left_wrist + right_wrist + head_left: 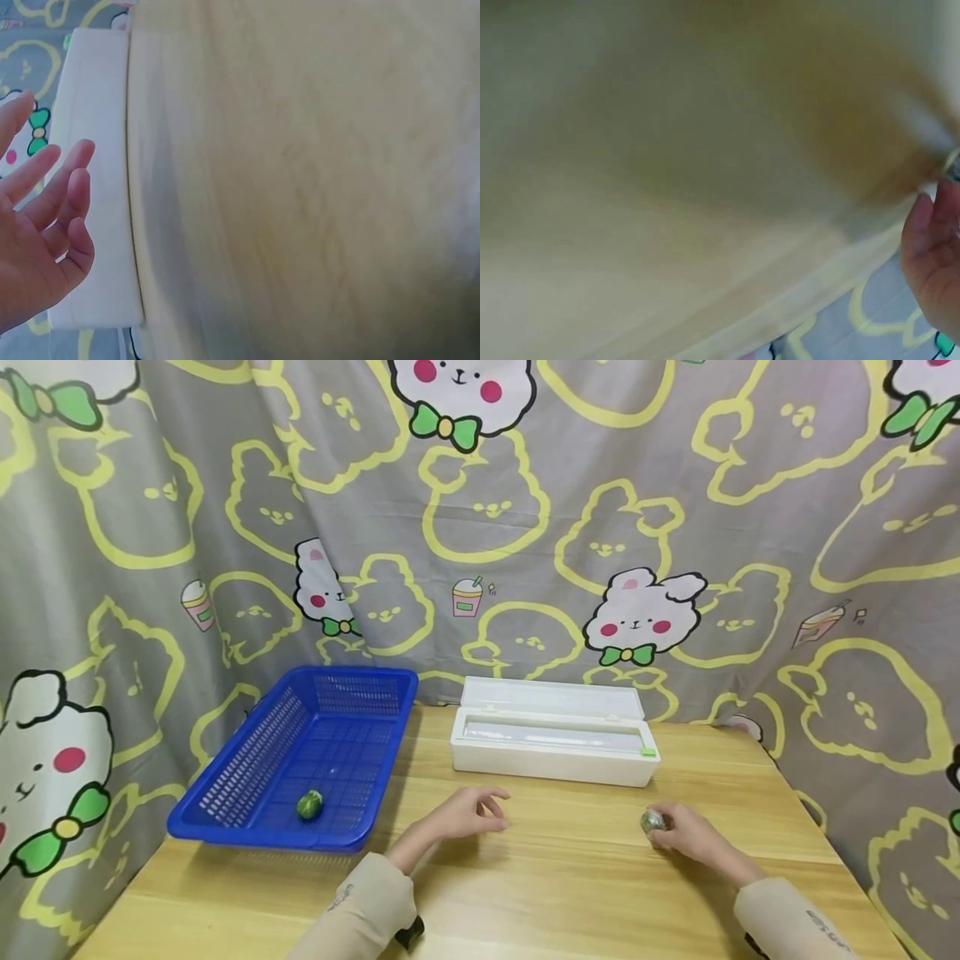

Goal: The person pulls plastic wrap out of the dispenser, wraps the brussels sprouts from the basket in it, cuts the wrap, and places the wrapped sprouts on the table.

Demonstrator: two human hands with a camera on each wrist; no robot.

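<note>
My right hand (pixel 686 833) holds a small round green item (pixel 652 821) with a shiny, film-like surface at the right of the table; its exact kind is unclear. In the right wrist view, only a sliver of that item (pixel 953 165) shows beyond the fingers. My left hand (pixel 467 812) is held over the table in front of the white box, fingers loosely bent and nothing in them. The left wrist view shows its fingers (pixel 64 187) spread apart. A similar round green item (pixel 309 805) lies in the blue plastic basket (pixel 296 837) on the left.
At the back stands a long white cling film dispenser (pixel 555 765), lid (pixel 551 696) raised, a roll (pixel 551 735) inside and a green slider (pixel 648 752) at its right end. A patterned curtain (pixel 510 543) hangs behind the wooden table (pixel 570 885).
</note>
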